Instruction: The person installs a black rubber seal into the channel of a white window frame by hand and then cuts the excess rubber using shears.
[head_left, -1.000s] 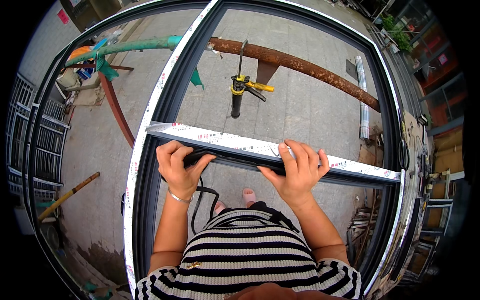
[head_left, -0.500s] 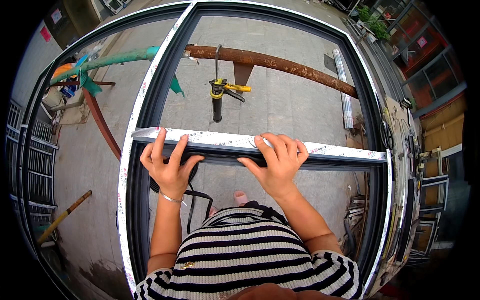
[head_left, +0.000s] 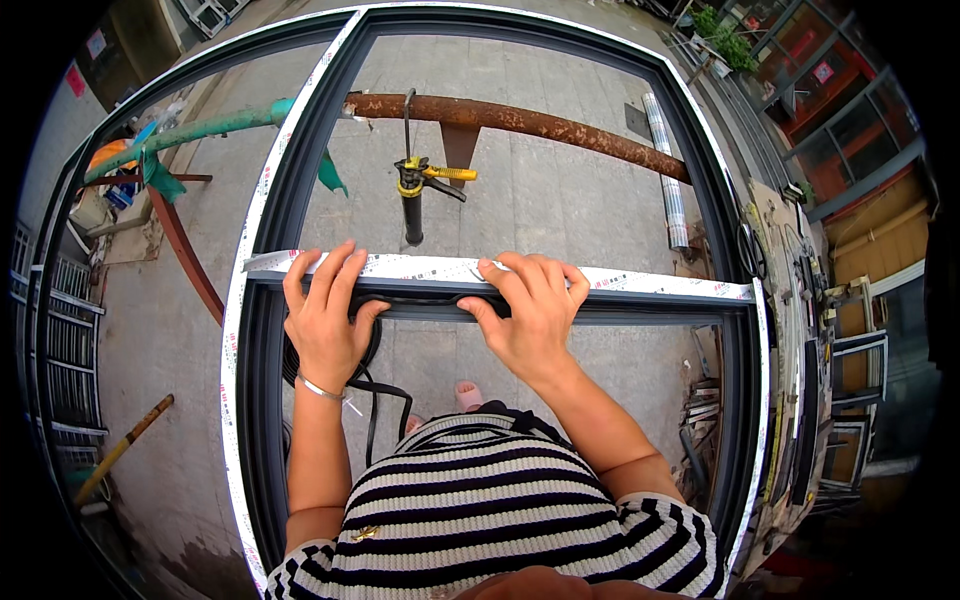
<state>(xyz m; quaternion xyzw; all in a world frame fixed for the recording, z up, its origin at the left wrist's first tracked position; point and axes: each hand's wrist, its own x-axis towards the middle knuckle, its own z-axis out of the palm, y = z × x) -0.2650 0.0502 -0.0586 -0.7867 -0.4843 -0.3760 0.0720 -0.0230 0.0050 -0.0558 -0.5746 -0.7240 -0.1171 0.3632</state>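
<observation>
A large dark window frame with white printed film along its edges [head_left: 236,350] surrounds me, crossed by a film-covered crossbar [head_left: 650,281]. My left hand [head_left: 328,310] grips this bar near its left end, fingers over the top and thumb pressed to its near side. Farther right along the bar, my right hand [head_left: 530,315] has the same hold. Between my two thumbs, a black rubber strip [head_left: 420,299] bows slightly out of the bar's near side; both thumbs press on it. More black strip [head_left: 376,415] hangs in loops below my left hand.
A yellow-and-black caulking gun [head_left: 412,195] hangs from a rusty pipe [head_left: 540,122] beneath the frame. The pipe's left part [head_left: 215,122] is green. Wrapped long bars [head_left: 668,180] lie at the right. A cluttered bench [head_left: 800,330] runs beside the frame's right edge.
Both thumbs have moved up closer to the crossbar, and the strip between them bulges less. My left fingers sit closer together. The whole view has shifted slightly.
</observation>
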